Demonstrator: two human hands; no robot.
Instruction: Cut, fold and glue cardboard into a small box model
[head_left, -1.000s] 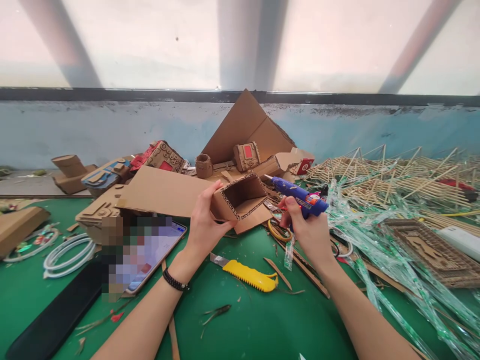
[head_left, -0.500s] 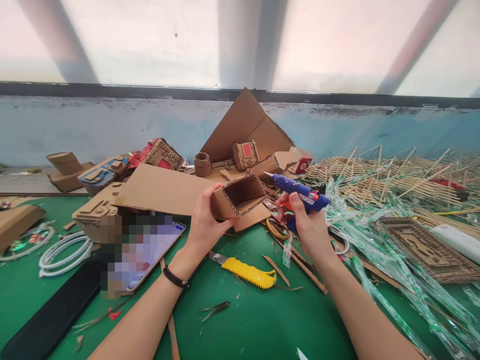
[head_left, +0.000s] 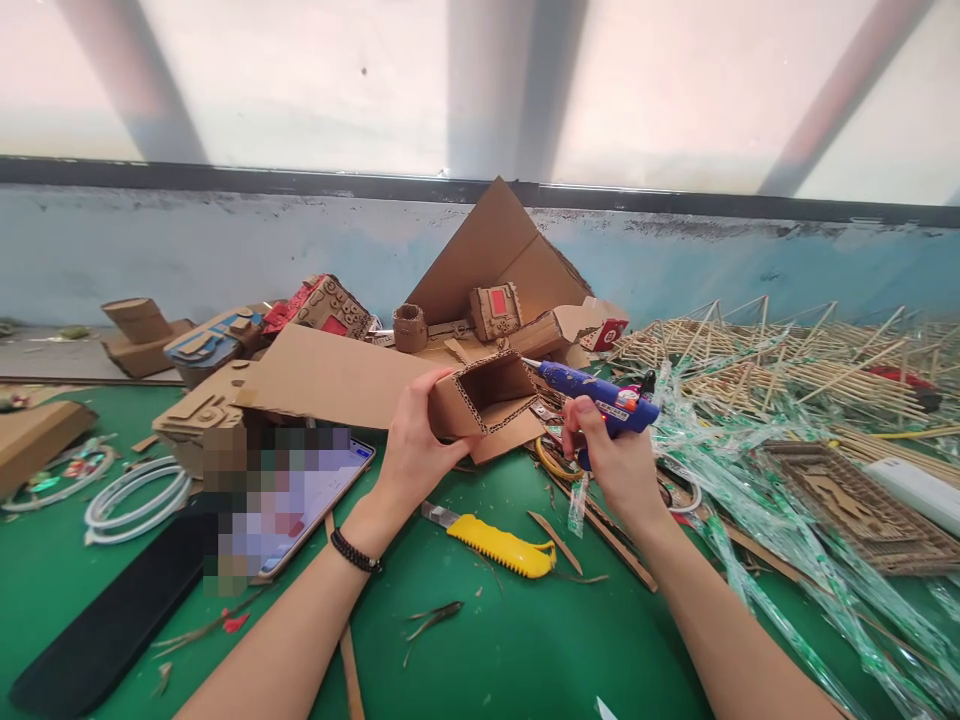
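Observation:
My left hand (head_left: pixel 416 445) grips the left side of a small open cardboard box (head_left: pixel 454 408), whose mouth is tilted toward me with a flap hanging at the front. In my right hand (head_left: pixel 611 450) is a blue glue gun (head_left: pixel 592 392), fingers wrapped round its handle. Its nozzle points left, at the box's right edge; whether it touches the cardboard I cannot tell. Below the box a yellow utility knife (head_left: pixel 502 547) lies on the green table, its blade to the left.
To the left are a phone (head_left: pixel 322 500), a coiled white tube (head_left: pixel 135 498) and cardboard models (head_left: pixel 330 310). A large cardboard sheet (head_left: pixel 480 250) leans on the wall. Wooden sticks (head_left: pixel 720 360), plastic wrap (head_left: pixel 757 500) and a cardboard panel (head_left: pixel 870 505) crowd the right.
The glue gun's nozzle has come lower and closer to the box's right edge, and my right fingers have curled in round the handle. The left hand keeps its hold on the box.

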